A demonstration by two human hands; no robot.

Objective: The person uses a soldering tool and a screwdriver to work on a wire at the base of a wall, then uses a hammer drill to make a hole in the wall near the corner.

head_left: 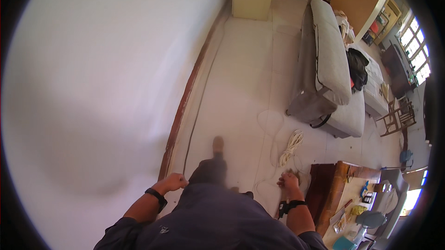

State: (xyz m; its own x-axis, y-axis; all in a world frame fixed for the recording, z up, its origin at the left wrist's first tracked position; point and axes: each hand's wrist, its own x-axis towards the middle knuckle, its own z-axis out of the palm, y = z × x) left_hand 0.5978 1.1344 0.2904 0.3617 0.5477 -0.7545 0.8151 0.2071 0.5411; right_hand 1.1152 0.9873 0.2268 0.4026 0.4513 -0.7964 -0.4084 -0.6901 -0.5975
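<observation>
My left hand (175,182) is curled into a loose fist beside the white wall, with nothing showing in it. On the right, my right hand (289,182) hangs with its fingers bent inward, above the floor and left of a wooden desk. No held thing shows in its fingers. A blurred brownish patch (299,176) lies just behind them; I cannot tell what it is. Farther ahead on the floor is a bundled coil of cream cable (291,148), apart from my right hand. Each wrist wears a black band.
A dark cord (198,111) runs along the skirting on the left. Thin pale wire loops (271,122) lie around the coil. A grey sofa (331,50) stands ahead right, a wooden chair (398,118) beyond it. The desk (340,189) at right carries several small items.
</observation>
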